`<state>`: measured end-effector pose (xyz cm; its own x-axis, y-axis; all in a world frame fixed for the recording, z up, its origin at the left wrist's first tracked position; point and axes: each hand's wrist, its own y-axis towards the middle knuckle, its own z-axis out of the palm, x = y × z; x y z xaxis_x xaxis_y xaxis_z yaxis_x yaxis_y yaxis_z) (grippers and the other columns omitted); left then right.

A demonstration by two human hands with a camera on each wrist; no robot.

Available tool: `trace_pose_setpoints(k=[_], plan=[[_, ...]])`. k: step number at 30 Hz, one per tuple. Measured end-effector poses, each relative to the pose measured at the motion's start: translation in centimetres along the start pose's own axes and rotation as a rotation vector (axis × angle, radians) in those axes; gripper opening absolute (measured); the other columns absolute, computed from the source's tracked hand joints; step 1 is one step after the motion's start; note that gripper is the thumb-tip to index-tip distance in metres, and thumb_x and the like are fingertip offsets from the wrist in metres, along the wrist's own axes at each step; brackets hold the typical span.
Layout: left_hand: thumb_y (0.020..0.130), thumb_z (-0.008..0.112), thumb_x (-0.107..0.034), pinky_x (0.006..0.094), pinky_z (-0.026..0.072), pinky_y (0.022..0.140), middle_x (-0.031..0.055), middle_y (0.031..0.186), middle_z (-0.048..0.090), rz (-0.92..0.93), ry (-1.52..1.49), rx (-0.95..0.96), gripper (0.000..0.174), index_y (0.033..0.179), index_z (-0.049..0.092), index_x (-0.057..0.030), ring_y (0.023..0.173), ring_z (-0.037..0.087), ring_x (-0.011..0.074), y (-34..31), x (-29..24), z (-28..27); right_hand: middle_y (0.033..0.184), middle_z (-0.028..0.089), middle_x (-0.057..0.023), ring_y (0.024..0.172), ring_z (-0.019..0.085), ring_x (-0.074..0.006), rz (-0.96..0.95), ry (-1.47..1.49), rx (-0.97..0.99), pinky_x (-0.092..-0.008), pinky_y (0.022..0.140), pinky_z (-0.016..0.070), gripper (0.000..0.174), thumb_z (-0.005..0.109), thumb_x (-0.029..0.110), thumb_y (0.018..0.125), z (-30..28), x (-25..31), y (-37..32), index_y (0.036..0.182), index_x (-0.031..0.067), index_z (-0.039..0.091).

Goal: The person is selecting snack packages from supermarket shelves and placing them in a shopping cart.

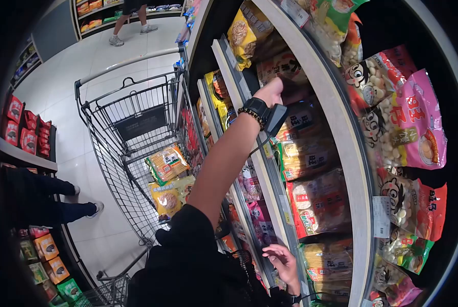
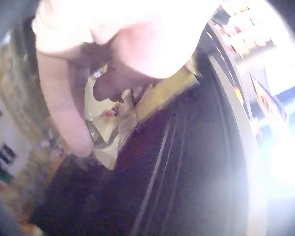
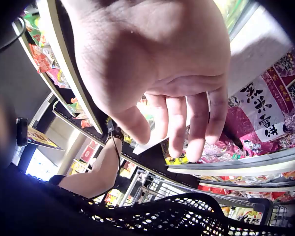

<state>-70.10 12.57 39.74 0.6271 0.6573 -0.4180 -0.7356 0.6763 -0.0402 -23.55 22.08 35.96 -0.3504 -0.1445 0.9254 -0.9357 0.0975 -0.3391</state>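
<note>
My left hand reaches deep into a middle shelf, beside a brown bag with dark lettering. In the left wrist view its thumb and fingers curl round the crinkled pale edge of a snack bag; the rest of that bag is partly hidden and blurred. Lower down, my right hand hangs near the shelf edge with loosely bent fingers and nothing in them. The right wrist view has its palm turned to the camera, in front of a magenta rice cracker bag.
A shopping cart stands to the left, carrying a rice cracker bag and a yellow snack bag. Pink and red candy bags fill the shelf at right. A shelf rail runs between levels. Other people's legs show in the aisle.
</note>
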Motion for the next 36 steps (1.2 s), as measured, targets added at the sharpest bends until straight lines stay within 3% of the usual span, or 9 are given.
trace_pose_setpoints(k=[2,5,9,11,17,23,28,35,36], plan=[[0.086,0.060,-0.015,0.0241,0.0435,0.044,0.0097,0.083,0.071,0.129,0.572,-0.115,0.017,0.092,0.068,-0.0014,0.055,0.064,0.0152,-0.7,-0.1,0.0,0.113,0.060,-0.0190,0.103,0.060,-0.0246,0.035,-0.018,0.019,-0.0373,0.093,0.0469,0.034,0.050,-0.008,0.089,0.0,-0.1,0.4,0.123,-0.0029,0.047],[0.080,0.067,-0.021,0.0391,0.0519,0.073,0.0192,0.111,0.058,0.665,1.517,-0.642,0.047,0.119,0.056,0.0031,0.096,0.062,0.0296,2.2,1.7,-2.5,0.114,0.060,-0.0182,0.105,0.059,-0.0239,0.054,-0.033,0.051,-0.0371,0.093,0.0467,0.034,0.051,-0.007,0.090,0.3,-0.2,0.8,0.123,-0.0026,0.047],[0.067,0.071,-0.003,0.0399,0.0503,0.088,0.0206,0.124,0.041,0.543,1.502,-0.789,0.062,0.116,0.039,0.0161,0.117,0.046,0.0367,3.2,1.7,-2.5,0.115,0.061,-0.0128,0.106,0.059,-0.0183,0.087,-0.006,0.062,-0.0309,0.095,0.0450,0.033,0.054,-0.004,0.090,0.5,0.0,0.8,0.123,-0.0015,0.049],[0.063,0.075,-0.005,0.0383,0.0504,0.091,0.0191,0.127,0.035,0.139,1.487,-0.647,0.066,0.115,0.039,0.0150,0.123,0.040,0.0351,6.2,1.2,-4.5,0.116,0.061,-0.0125,0.105,0.059,-0.0183,0.095,-0.021,0.059,-0.0309,0.095,0.0450,0.033,0.054,-0.003,0.090,0.2,-0.2,0.7,0.123,-0.0014,0.049],[0.062,0.077,-0.009,0.0326,0.0498,0.091,0.0246,0.117,0.047,0.250,1.492,-0.684,0.082,0.121,0.023,0.0097,0.112,0.053,0.0344,10.9,3.1,-8.4,0.117,0.059,-0.0156,0.107,0.058,-0.0219,0.136,-0.023,0.047,-0.0352,0.094,0.0455,0.034,0.051,-0.006,0.090,0.2,-0.6,0.1,0.124,-0.0007,0.048],[0.072,0.065,-0.012,0.0382,0.0478,0.091,0.0230,0.118,0.047,0.084,1.644,-0.539,0.042,0.104,0.047,0.0089,0.111,0.052,0.0355,2.5,0.2,-3.4,0.116,0.061,-0.0118,0.104,0.059,-0.0171,0.106,-0.014,0.071,-0.0304,0.093,0.0456,0.032,0.054,0.000,0.092,0.4,-0.3,0.5,0.124,-0.0009,0.049],[0.070,0.060,-0.011,0.0456,0.0432,0.085,0.0225,0.106,0.051,0.747,1.720,-0.430,0.028,0.093,0.057,0.0053,0.100,0.052,0.0381,-4.8,2.4,-0.3,0.115,0.061,-0.0106,0.103,0.058,-0.0152,0.092,-0.042,0.091,-0.0296,0.092,0.0452,0.032,0.055,0.000,0.092,0.2,-1.0,0.8,0.123,-0.0003,0.049],[0.074,0.061,-0.027,0.0429,0.0403,0.083,0.0192,0.096,0.055,0.564,1.824,-0.093,0.034,0.088,0.057,0.0036,0.093,0.053,0.0352,-9.8,7.0,1.3,0.111,0.061,-0.0077,0.101,0.058,-0.0139,0.072,-0.084,0.129,-0.0285,0.092,0.0446,0.030,0.056,0.000,0.091,0.5,-1.0,1.0,0.120,0.0003,0.052],[0.072,0.063,-0.024,0.0432,0.0406,0.084,0.0188,0.097,0.055,0.861,1.720,-0.212,0.034,0.092,0.057,0.0032,0.093,0.054,0.0352,-10.0,6.7,1.3,0.111,0.062,-0.0078,0.101,0.058,-0.0139,0.073,-0.091,0.120,-0.0284,0.092,0.0448,0.030,0.056,0.000,0.091,0.4,-1.1,0.8,0.121,0.0004,0.052]])
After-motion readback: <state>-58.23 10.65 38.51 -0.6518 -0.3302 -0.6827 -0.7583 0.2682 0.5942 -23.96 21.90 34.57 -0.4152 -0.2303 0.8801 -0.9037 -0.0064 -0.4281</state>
